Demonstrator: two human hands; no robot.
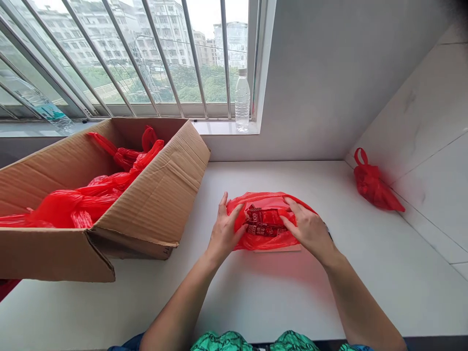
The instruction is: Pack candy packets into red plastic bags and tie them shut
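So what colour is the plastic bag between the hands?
The plastic bag is red, shown best in the head view.

Left hand (224, 231), right hand (311, 230) seemingly splayed

Under my fingers (222, 208) spreads a smooth white tabletop (270, 297). Straight beyond them rises a plain grey wall (310, 87); off to their right stand pale, faintly veined wall tiles (431, 131) with thin dark seams. Ahead and to their left, pale daylight comes through a window (127, 58) with metal bars (225, 58) and a white sill (219, 128). Outside I see multi-storey buildings (173, 34) above green trees (215, 87).
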